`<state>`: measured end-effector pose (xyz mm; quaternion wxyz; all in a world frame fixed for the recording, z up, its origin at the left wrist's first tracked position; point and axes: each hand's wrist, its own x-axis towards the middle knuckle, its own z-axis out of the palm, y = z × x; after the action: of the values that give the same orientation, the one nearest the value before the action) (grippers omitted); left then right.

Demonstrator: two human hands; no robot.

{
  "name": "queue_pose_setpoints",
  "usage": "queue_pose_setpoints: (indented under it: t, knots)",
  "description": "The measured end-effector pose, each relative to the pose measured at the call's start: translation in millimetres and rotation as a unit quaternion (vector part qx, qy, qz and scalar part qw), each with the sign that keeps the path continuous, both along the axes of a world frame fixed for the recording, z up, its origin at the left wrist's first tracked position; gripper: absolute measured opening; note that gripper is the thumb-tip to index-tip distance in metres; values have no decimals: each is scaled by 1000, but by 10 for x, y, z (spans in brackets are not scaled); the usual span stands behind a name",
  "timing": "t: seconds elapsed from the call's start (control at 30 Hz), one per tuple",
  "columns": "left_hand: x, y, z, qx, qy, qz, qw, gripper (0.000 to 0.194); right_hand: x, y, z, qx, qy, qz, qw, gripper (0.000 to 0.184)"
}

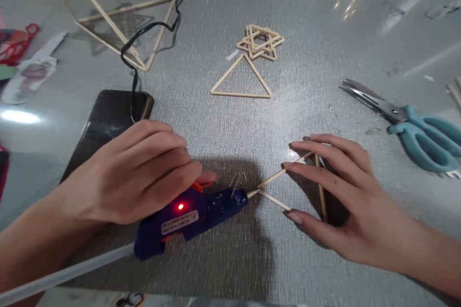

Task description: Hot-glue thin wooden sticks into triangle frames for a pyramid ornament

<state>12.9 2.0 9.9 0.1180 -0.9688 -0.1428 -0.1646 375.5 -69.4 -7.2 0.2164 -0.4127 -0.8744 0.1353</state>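
My left hand (144,172) is wrapped round a dark blue hot glue gun (216,207), whose small red light is lit. A translucent glue stick (72,268) sticks out of its back end. The gun's metal nozzle touches the corner of a triangle of thin wooden sticks (274,177) lying on the table. Spread over that triangle, my right hand (345,196) presses its sticks with fingertips and thumb. Part of the triangle is hidden under the palm.
Ahead lie another stick triangle (242,94) and a stick star (261,43). Scissors with teal handles (428,134) rest at right. A dark phone (104,115) and black cable (153,24) are at left, near a larger stick frame (158,38).
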Motion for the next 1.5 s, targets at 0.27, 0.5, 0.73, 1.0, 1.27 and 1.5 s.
queue_pose_setpoints:
  t: [0.27,0.5,0.73,1.0,1.27,1.5]
  knots:
    - [-25,-39,17,-13,13,24,1000,28,8,0,-9,-4,0,-2,1000,51]
    - [-79,-11,-41,-5,2,12,1000,17,9,3,-3,0,0,1,1000,50]
    - [-75,9,-6,15,-1,-5,1000,17,8,7,-2,-1,0,4,1000,50]
    - [-54,22,-13,16,2,-10,1000,14,3,6,-2,-2,3,3,1000,51]
    - [-65,14,9,-4,-3,-14,1000,8,3,-1,0,-13,5,-5,1000,53]
    - [-88,-4,-36,-13,-5,9,1000,11,4,-2,-1,-12,9,-6,1000,52]
